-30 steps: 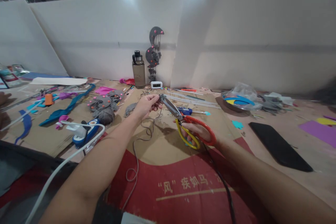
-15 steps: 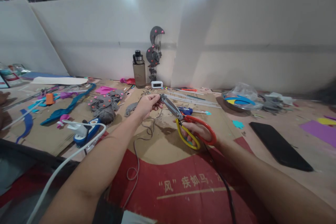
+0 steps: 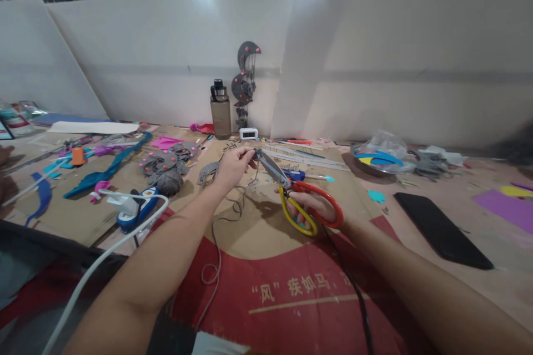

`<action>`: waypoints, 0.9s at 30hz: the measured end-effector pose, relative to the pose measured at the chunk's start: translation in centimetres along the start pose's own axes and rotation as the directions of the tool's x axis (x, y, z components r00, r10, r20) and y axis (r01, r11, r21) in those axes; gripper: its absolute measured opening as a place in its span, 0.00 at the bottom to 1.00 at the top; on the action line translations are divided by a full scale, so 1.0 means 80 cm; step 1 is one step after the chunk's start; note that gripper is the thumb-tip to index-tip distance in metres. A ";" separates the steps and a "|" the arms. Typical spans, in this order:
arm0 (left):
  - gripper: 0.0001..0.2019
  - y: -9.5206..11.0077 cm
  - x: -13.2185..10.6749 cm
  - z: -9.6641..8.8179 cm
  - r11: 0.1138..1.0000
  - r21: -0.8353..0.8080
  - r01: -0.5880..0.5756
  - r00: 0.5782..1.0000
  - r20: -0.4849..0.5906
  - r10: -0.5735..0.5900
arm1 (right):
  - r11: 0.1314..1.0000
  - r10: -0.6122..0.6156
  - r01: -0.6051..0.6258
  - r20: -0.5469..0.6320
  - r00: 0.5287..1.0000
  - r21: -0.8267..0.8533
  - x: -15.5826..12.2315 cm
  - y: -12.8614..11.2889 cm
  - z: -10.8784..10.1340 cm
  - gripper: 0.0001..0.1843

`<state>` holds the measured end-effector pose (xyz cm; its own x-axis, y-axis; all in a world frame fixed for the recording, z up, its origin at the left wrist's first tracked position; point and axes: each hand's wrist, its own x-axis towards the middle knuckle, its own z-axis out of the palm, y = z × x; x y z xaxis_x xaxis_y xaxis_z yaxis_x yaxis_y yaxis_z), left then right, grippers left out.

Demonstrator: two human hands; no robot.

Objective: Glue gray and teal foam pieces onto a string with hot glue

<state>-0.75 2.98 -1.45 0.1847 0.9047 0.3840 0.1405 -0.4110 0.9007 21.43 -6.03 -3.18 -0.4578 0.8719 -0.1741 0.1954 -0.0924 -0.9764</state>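
Note:
My right hand (image 3: 310,206) grips scissors (image 3: 275,169) by their handles, one loop red and the other yellow. Their metal blades point up and left, with the tips right by the fingers of my left hand (image 3: 236,167). That hand is closed in a pinch on grey yarn (image 3: 238,205), which trails down over the cardboard in loose loops toward me. The pinched end is small and partly hidden by the fingers and blade tips. Behind the left wrist lies a small grey yarn bundle (image 3: 208,172).
Beyond the hands are a blue glue gun (image 3: 295,175), rulers (image 3: 310,158), a bottle (image 3: 221,113) and a small white clock (image 3: 249,133). A power strip (image 3: 139,209) with a white cable lies left, near grey yarn balls (image 3: 166,182). Rightward are a black phone (image 3: 441,230) and a bowl (image 3: 370,167).

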 end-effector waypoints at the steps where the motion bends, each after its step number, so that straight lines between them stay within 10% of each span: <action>1: 0.12 0.001 -0.001 0.000 0.999 0.043 -0.019 1.000 -0.008 0.020 | 1.000 -0.007 0.007 0.000 1.000 0.008 0.000 0.000 0.000 0.20; 27: 0.16 -0.001 0.002 0.000 0.985 -0.149 0.081 0.990 0.125 -0.063 | 0.997 0.009 -0.011 -0.020 1.000 -0.081 -0.001 -0.003 -0.004 0.22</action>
<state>-0.77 3.18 -1.49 0.2961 0.9074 0.2984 0.0082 -0.3148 0.9491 21.69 -5.89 -2.87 -0.4385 0.8804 -0.1807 0.2698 -0.0629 -0.9609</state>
